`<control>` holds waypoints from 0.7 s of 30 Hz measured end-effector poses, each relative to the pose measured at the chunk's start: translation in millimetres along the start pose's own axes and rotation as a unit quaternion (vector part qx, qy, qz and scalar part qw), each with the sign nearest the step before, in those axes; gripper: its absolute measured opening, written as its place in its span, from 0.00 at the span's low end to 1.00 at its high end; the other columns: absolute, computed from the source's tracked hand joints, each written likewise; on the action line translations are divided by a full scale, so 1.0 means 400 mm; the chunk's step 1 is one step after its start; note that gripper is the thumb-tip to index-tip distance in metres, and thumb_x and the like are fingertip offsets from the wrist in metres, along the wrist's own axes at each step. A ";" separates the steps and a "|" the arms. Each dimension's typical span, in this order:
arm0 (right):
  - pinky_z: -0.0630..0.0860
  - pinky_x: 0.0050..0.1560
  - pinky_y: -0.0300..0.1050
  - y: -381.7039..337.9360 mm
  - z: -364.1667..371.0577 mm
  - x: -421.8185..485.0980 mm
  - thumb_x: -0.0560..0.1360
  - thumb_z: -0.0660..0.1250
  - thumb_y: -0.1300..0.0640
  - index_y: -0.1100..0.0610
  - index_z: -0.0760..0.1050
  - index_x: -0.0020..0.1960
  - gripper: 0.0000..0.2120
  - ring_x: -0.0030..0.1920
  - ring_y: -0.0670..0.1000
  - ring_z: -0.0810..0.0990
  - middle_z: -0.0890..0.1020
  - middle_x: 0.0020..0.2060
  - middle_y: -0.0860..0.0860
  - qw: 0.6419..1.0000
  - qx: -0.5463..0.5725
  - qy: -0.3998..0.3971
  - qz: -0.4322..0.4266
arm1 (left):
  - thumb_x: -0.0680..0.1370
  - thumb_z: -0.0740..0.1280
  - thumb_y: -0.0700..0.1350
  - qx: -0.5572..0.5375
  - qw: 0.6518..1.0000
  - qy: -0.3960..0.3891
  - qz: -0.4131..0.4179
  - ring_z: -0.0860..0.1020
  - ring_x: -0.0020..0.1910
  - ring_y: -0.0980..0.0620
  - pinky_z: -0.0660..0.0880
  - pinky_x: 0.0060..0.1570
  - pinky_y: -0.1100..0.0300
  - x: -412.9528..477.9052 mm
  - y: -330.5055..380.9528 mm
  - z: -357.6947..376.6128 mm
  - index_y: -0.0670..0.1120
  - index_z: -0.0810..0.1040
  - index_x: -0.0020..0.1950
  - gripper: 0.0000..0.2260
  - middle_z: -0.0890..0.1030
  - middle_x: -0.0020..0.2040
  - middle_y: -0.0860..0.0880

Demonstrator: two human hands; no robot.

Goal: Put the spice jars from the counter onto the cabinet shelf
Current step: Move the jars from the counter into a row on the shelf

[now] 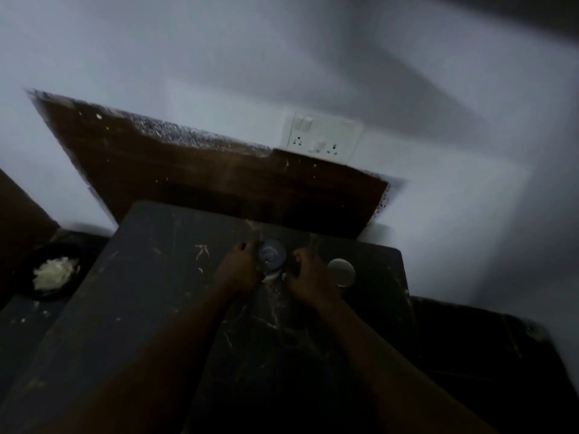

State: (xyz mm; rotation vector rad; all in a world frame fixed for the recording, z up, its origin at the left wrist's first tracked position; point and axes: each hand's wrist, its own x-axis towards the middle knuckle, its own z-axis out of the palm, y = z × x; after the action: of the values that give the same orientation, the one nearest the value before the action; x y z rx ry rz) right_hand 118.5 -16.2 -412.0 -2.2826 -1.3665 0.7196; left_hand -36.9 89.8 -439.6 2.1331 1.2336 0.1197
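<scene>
Your lidded spice jar (272, 258) stands upright near the back edge of the counter (141, 277), directly between your hands. Your left hand (239, 270) lies against the jar's left side with fingers curled round it, which looks like a grip. Your right hand (308, 277) sits just beside the jar's right side. In this dim blur there is no telling whether it touches or holds anything. The second jar (341, 272) stands just right of your right hand, so that hand is nearer to it.
</scene>
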 end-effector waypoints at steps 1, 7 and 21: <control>0.74 0.66 0.55 0.012 0.020 0.010 0.74 0.73 0.47 0.52 0.69 0.70 0.28 0.65 0.56 0.77 0.77 0.66 0.53 1.000 -0.004 -0.014 0.015 | 0.74 0.73 0.51 -0.008 1.000 -0.008 -0.006 0.73 0.67 0.37 0.72 0.64 0.49 0.012 -0.017 0.018 0.46 0.58 0.80 0.39 0.69 0.74 0.39; 0.72 0.67 0.53 0.033 0.115 0.066 0.76 0.73 0.46 0.51 0.53 0.82 0.42 0.70 0.61 0.74 0.73 0.74 0.56 0.995 0.038 -0.068 0.056 | 0.76 0.72 0.44 -0.017 0.998 -0.020 -0.051 0.70 0.71 0.35 0.69 0.66 0.48 0.082 -0.065 0.066 0.42 0.49 0.82 0.42 0.64 0.77 0.36; 0.72 0.70 0.55 -0.001 0.170 0.051 0.77 0.72 0.52 0.48 0.49 0.83 0.44 0.71 0.56 0.75 0.73 0.74 0.53 0.995 0.083 -0.033 0.038 | 0.71 0.76 0.55 -0.046 0.996 0.073 -0.006 0.76 0.60 0.42 0.74 0.54 0.54 0.059 -0.083 0.080 0.46 0.66 0.76 0.38 0.73 0.66 0.43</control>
State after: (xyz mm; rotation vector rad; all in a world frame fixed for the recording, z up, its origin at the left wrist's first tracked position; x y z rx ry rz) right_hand 85.1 6.4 -470.6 -2.2078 -1.2044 0.9066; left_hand -35.8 103.9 -489.5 2.0680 1.2971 0.3260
